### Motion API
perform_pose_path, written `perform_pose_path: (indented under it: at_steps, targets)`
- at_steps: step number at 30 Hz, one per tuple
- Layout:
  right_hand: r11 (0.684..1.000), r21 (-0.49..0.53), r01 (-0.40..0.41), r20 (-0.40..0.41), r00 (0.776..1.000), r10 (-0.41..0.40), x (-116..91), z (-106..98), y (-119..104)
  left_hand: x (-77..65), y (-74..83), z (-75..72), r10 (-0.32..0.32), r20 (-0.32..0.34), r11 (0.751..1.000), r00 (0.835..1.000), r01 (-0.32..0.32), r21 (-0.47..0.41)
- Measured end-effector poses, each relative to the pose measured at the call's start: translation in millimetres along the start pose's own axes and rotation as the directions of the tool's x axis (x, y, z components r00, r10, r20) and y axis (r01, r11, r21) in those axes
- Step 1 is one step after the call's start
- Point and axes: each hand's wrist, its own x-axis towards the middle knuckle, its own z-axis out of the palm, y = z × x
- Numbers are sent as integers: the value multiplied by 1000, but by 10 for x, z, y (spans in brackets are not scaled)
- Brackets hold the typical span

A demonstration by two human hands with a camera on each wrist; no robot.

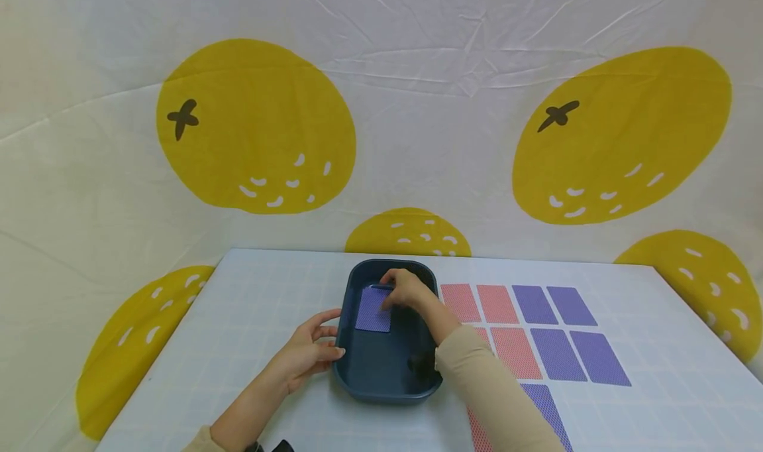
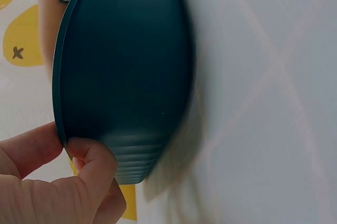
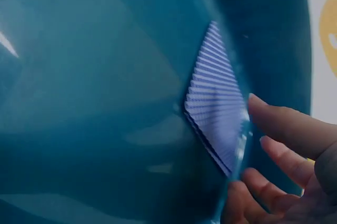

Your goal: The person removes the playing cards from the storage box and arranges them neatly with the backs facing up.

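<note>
A dark teal, rounded rectangular tray [image 1: 381,369] stands on the table in the head view. My left hand [image 1: 306,351] is at its left side, and in the left wrist view the thumb and a finger pinch the rim [image 2: 59,84]. Inside the tray, towards its far end, lies a small stack of purple patterned cards [image 1: 372,311]. My right hand [image 1: 408,289] reaches into the tray at the right edge of these cards. In the right wrist view its loosely bent, spread fingers [image 3: 287,124] are beside the purple cards [image 3: 216,98], with no card visibly between them.
To the right of the tray, red cards [image 1: 497,304] and purple cards [image 1: 557,354] lie in rows on the pale checked table [image 1: 673,333]. My right forearm covers part of the rows. Behind the table hangs a white cloth [image 1: 429,127] with yellow fruit shapes.
</note>
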Motion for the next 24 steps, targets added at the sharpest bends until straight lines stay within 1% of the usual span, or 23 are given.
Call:
perform_pose_path:
  at_steps: [2, 4, 7, 9, 14, 19, 22, 24]
  targets:
    - [995, -98, 26, -20, 999, -28, 14, 66, 13, 0, 2, -2, 5, 14, 1000, 1000, -5, -5]
    - [985, -170, 25, -26, 999, -29, 13, 123, 13, 0, 5, -2, 7, 22, 1000, 1000, -7, -7]
    - [969, -246, 0, -25, 1000, -7, 3, 187, 1, 2, 6, 4, 6, 24, 1000, 1000, -6, -7]
    - [963, -270, -12, -11, 1000, 9, 1, 210, -7, 3, 8, 9, 3, 21, 1000, 1000, -3, -7]
    - [958, -285, -21, 24, 999, 29, 14, 233, -22, -1, 22, 18, 4, 14, 1000, 1000, -4, -7]
    - [954, -299, -7, -6, 1000, 5, 15, 265, -30, -1, 20, 10, 12, 15, 1000, 1000, -12, -7]
    - [963, -268, -2, -20, 1000, -3, -5, 277, -34, 2, 8, 2, 7, 13, 1000, 1000, -7, -7]
    - [974, -226, 0, -10, 1000, -3, -26, 279, -38, 1, 1, -2, 2, 7, 1000, 1000, -2, -10]
